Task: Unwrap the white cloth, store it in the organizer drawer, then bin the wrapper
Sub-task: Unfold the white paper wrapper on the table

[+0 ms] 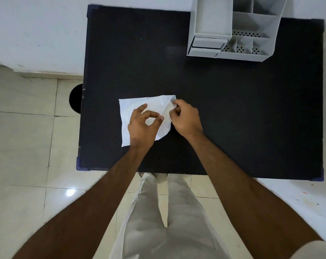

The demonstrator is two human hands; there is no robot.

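One flat white packet, the wrapped white cloth (139, 107), is seen lying on the black rectangular tabletop (233, 118), towards its near left part, with its long axis running roughly left to right and tilted slightly. Its right end is lifted into a raised fold. That raised end is pinched between the thumb and fingertips of the right hand (186, 118), which is curled closed upon it; whether wrapper or cloth is gripped cannot be told. The left hand (141, 126) is placed over the middle of the packet with its fingers curved and its thumb and forefinger nearly meeting in a ring; it cannot be determined whether material is pinched or merely pressed down. The step in hand is judged to be the opening of the wrapper, which is not yet off. The packet lies directly under both hands, so the coming peel is expected to run from the right end leftward, along the long axis. A grey plastic desk organizer with a small front drawer (207, 44) is located at the far right of the tabletop, well apart from the packet and nearer the right hand. A dark round bin (76, 98) is partly visible on the floor beside the table's left edge, nearer the left hand.
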